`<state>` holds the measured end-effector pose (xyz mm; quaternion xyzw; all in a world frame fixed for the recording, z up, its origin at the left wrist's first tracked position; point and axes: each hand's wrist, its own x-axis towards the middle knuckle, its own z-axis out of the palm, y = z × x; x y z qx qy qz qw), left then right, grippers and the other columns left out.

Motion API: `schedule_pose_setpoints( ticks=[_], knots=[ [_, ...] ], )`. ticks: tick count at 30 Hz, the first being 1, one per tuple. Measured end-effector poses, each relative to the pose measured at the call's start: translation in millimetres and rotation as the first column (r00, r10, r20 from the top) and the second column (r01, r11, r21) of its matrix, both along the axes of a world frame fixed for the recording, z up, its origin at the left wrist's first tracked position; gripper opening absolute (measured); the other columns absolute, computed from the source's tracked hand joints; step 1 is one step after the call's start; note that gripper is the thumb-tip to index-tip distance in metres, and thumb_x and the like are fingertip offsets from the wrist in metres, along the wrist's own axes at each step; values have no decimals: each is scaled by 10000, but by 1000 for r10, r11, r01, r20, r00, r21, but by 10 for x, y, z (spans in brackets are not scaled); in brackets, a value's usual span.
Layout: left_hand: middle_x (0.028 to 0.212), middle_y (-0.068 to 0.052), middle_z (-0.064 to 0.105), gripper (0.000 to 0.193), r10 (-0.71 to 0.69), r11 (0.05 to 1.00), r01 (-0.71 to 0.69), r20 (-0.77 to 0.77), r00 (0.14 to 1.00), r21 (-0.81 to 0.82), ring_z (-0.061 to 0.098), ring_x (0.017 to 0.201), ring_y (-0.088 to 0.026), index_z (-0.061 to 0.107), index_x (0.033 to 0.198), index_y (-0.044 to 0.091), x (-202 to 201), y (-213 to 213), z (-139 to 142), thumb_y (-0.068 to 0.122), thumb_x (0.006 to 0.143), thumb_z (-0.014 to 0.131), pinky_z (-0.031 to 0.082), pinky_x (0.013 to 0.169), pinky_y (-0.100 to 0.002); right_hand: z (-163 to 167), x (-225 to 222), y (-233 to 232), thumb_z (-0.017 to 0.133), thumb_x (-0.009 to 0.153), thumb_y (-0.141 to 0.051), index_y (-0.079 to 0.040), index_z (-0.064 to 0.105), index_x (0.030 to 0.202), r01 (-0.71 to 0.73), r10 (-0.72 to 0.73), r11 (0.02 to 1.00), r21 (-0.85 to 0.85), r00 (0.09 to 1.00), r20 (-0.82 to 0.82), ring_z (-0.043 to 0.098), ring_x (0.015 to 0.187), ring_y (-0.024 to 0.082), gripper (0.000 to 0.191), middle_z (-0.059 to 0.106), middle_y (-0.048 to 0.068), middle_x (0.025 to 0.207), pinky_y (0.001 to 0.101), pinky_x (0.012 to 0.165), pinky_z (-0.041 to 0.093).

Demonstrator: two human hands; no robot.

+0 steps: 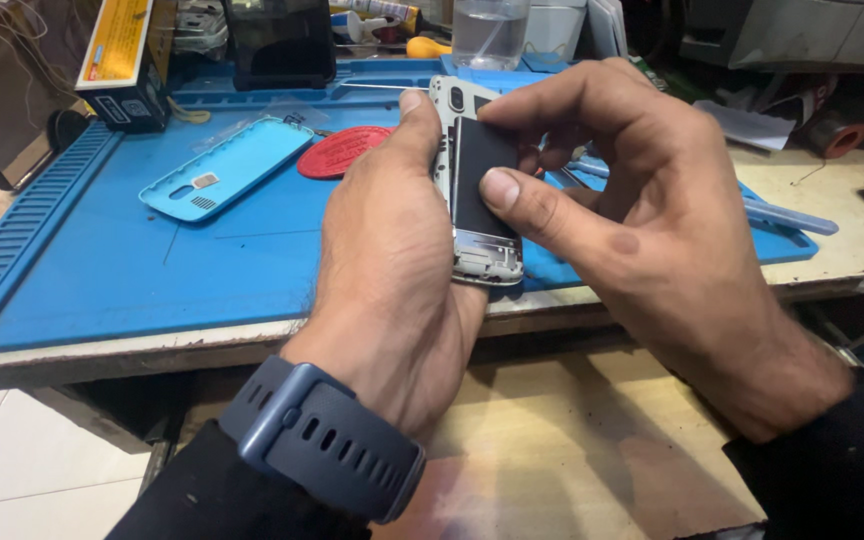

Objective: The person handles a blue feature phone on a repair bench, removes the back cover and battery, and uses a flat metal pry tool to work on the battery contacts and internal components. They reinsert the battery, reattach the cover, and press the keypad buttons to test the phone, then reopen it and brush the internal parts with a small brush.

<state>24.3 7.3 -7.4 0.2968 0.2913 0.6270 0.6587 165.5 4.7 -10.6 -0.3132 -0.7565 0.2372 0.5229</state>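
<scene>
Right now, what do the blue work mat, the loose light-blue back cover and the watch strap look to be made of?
Work mat: probably silicone or rubber, matte, with moulded ridges.
Back cover: likely hard plastic, smooth with a slight sheen and cut-outs.
Watch strap: seemingly soft rubber, matte grey-blue, punched holes.

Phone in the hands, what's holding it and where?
The left hand grips the open-backed phone by its long edges. The right hand pinches the black battery in its back, thumb on the face, fingers at the far edge.
</scene>
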Motion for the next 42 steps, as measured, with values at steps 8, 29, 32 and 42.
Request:
schedule_pose_setpoints(
  ticks=[8, 29, 32, 42],
  knots=[
    [913, -109, 664, 450, 5, 998, -3, 27, 1000, -67, 652, 762, -180, 600, 1070, 14, 2, -26, 53, 403, 1042, 376, 585, 698, -365, 36, -48, -42, 718, 925, -79, -37, 697, 1167, 40, -43, 996, 82, 999, 33, 633, 1028, 84, 247, 561, 30, 1103, 214, 821, 625],
    [933, -75, 631, 450, 26, 1000, -27, -83, 996, -14, 602, 795, -158, 582, 1112, 18, -2, -2, 8, 409, 1071, 365, 549, 730, -376, -20, -30, 1, 715, 911, -49, -14, 679, 1144, -7, 7, 1000, 2, 999, -51, 613, 986, 69, 238, 597, 11, 1032, 216, 864, 574],
    [981, -98, 650, 458, 5, 997, -2, -40, 999, 71, 622, 836, -176, 585, 1146, -5, -1, 12, -18, 395, 1107, 364, 556, 766, -383, -32, -24, 3, 707, 907, -43, -28, 691, 1115, -3, 3, 1000, 5, 995, -95, 611, 968, 75, 209, 648, 14, 989, 216, 882, 538],
    [996, -150, 712, 482, -12, 1000, 13, -31, 999, 26, 684, 855, -209, 599, 1121, -27, 4, 5, 11, 381, 1076, 346, 581, 805, -386, -3, -66, -18, 730, 895, -60, -82, 762, 1070, 130, -129, 989, 71, 991, -18, 617, 912, 63, 179, 674, 9, 1013, 217, 732, 540]
  ],
)
